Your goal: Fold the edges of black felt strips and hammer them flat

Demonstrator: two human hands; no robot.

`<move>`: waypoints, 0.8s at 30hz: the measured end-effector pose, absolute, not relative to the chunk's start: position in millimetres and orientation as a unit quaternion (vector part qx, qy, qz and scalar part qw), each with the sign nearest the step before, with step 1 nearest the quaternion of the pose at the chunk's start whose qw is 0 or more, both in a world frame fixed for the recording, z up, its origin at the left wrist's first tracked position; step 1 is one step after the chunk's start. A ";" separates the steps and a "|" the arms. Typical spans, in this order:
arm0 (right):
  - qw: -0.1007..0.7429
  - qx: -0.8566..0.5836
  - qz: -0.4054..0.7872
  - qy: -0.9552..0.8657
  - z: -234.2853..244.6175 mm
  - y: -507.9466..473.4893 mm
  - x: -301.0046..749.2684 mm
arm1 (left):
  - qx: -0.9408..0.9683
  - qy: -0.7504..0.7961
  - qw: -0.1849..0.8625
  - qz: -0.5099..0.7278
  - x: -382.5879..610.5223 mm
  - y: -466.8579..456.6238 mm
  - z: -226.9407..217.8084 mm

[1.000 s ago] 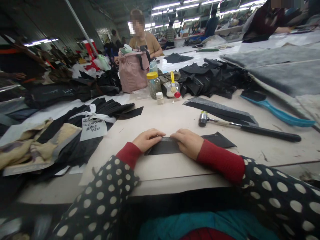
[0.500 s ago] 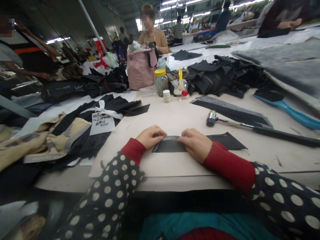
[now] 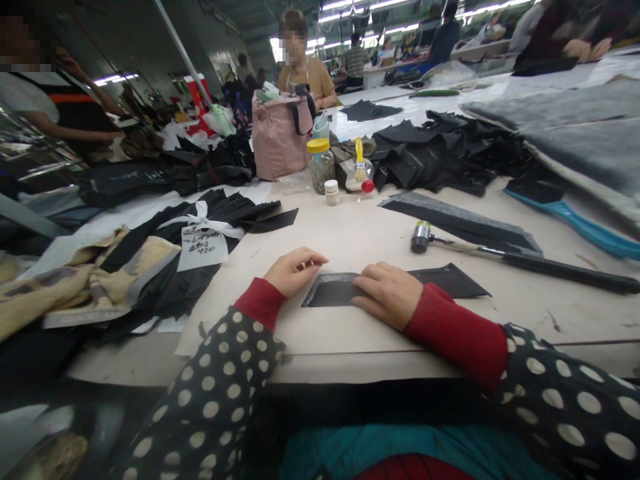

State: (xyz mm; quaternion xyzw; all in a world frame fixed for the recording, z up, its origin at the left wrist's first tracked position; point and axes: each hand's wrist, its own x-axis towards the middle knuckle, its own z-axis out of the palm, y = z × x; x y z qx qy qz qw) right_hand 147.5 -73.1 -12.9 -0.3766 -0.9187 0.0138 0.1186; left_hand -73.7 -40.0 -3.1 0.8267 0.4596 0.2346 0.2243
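Observation:
A black strip of material point(image 3: 327, 293) lies across the table in front of me, a grey fuzzy edge showing along its left end and top. My left hand point(image 3: 295, 270) hovers just off that left end, fingers loosely stretched and holding nothing. Across the strip's middle rests my right hand point(image 3: 387, 290), its fingers laid flat and pressing on it. The strip's right end point(image 3: 453, 281) sticks out beyond the right wrist. Beyond my right hand is a hammer point(image 3: 421, 237) with a long black handle.
Behind the hammer lie black and grey strips point(image 3: 465, 223) and a blue-handled brush point(image 3: 575, 217). A yellow-lidded jar point(image 3: 321, 167), small white bottle point(image 3: 331, 193) and pink bag point(image 3: 280, 137) stand further back. Tied black pieces with a tag point(image 3: 203, 248) are left. Co-workers stand around.
My left hand has let go of the strip's left end and shifted slightly left. My right hand has flattened from a pinching hold at the strip's edge.

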 end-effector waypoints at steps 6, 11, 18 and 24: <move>0.098 -0.369 0.005 -0.924 -12.1 -75.6 145.4 | 0.875 0.395 0.193 0.202 -52.1 -48.8 -8.7; 0.097 -0.367 0.004 -0.925 -14.9 -75.7 142.9 | 0.901 0.380 0.133 0.162 -47.2 -50.7 -11.9; 0.117 -0.337 -0.010 -0.934 -21.0 -77.8 149.5 | 0.904 0.386 0.126 0.135 -48.6 -50.5 -9.4; 0.152 -0.336 0.045 -0.929 -17.0 -80.1 159.5 | 0.903 0.402 0.111 0.106 -51.2 -61.5 -6.8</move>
